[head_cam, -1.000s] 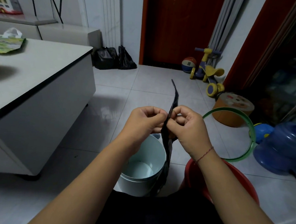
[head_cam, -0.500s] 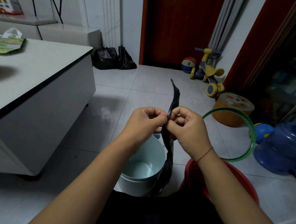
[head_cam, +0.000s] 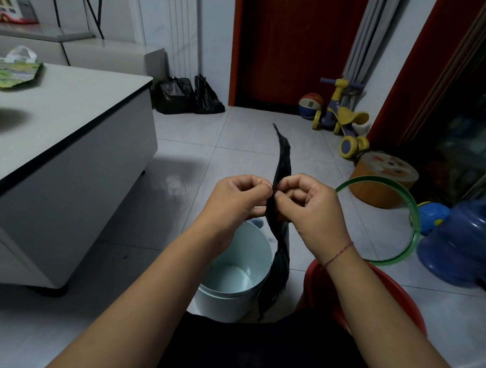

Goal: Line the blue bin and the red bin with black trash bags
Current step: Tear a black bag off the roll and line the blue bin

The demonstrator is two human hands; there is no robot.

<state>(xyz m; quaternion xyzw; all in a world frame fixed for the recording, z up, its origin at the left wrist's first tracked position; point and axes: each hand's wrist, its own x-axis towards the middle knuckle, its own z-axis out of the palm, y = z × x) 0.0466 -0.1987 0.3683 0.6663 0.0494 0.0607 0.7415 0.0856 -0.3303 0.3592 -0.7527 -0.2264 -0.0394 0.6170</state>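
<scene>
A flat, folded black trash bag hangs edge-on in front of me. My left hand and my right hand both pinch it near its upper part, fingertips meeting at the bag's edge. Its top end sticks up above my hands and its lower part dangles between the two bins. The pale blue bin stands on the floor below my left hand, with no liner inside. The red bin sits to its right, mostly hidden by my right forearm.
A white low table with a dark edge fills the left. Two full black bags lean by the door. A green hoop, a blue water jug, an orange stool and a toy scooter crowd the right.
My hands stay at the same spot, fingers working at the bag's edge. The bag's top end has shifted slightly and its hanging part swayed a little.
</scene>
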